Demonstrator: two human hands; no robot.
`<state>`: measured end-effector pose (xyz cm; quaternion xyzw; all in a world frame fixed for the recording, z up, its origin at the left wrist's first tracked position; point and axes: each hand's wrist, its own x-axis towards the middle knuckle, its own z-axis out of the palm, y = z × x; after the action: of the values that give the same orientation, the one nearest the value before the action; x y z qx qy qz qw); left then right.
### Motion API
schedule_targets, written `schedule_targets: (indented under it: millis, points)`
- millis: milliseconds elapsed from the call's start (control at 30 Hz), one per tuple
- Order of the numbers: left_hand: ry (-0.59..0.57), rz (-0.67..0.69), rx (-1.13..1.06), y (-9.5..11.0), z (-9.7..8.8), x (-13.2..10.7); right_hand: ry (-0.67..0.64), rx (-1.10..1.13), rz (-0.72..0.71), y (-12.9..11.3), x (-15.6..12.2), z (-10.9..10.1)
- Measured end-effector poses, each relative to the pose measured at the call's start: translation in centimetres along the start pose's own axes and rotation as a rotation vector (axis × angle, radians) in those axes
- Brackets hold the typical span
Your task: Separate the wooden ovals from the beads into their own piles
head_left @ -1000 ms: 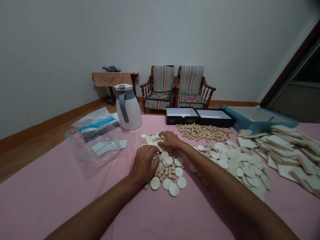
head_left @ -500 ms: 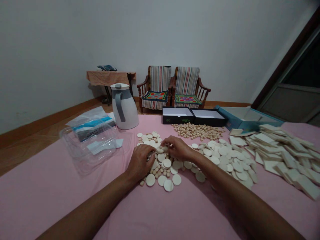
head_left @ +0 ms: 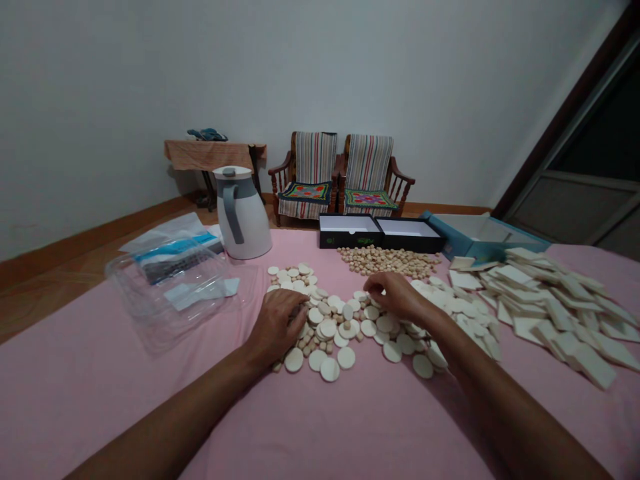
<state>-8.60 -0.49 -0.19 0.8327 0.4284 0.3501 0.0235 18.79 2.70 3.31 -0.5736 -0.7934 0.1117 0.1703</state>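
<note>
Fingers of left hand (head_left: 275,327) flat on round wooden discs (head_left: 329,329); right hand (head_left: 397,297) curled, grip unclear.

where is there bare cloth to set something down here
Bare pink cloth lies along the near edge, below the wooden discs, and also at left, in front of the clear plastic container. A narrow strip runs between the white jug and the black boxes. It is crowded from the discs right across to the square tiles.

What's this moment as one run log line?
left hand: palm down on near disc pile | right hand: curled over right disc pile | nearby: white jug, clear plastic box, square tiles
</note>
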Motion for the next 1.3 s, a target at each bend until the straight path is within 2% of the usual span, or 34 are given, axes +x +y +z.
schedule_targets:
  millis: [133,367,533,600,733,767,800,833,933,1000,1067,1300]
  points:
    - [-0.008,0.003,0.003,-0.2,0.1,0.0,-0.132,-0.130,0.015,-0.4,-0.2,1.2]
    - [-0.026,0.003,0.002,-0.4,0.3,-0.1,-0.161,-0.155,-0.026,-1.4,0.0,2.6]
    - [-0.018,0.014,-0.003,-0.3,0.2,-0.1,-0.168,-0.122,-0.041,-1.1,0.0,2.4]
    - [-0.017,0.016,0.001,-0.2,0.2,-0.1,-0.105,-0.120,-0.011,-0.9,0.3,1.9]
    - [-0.015,0.021,0.004,-0.3,0.2,-0.1,0.281,-0.128,0.062,-0.8,0.9,0.9]
    - [-0.016,0.022,0.003,-0.3,0.2,-0.1,0.323,-0.115,0.051,-0.9,0.9,0.7]
    - [-0.018,0.022,0.002,-0.3,0.2,-0.1,0.302,-0.095,0.033,-1.0,0.9,0.6]
    - [-0.020,0.022,0.001,-0.4,0.2,-0.1,0.218,-0.072,0.017,-1.1,0.7,0.5]
    - [-0.017,0.025,-0.004,-0.5,0.3,-0.2,-0.166,-0.029,-0.012,-1.5,0.0,0.4]
    - [-0.014,0.028,-0.008,-0.5,0.3,-0.3,-0.324,-0.040,-0.025,-1.9,-0.5,0.5]
    - [-0.013,0.030,-0.006,-0.5,0.4,-0.3,-0.359,-0.065,-0.027,-2.3,-0.8,0.8]
    - [-0.021,0.029,-0.013,-0.5,0.4,-0.1,-0.306,-0.176,-0.042,-3.3,-1.0,1.1]
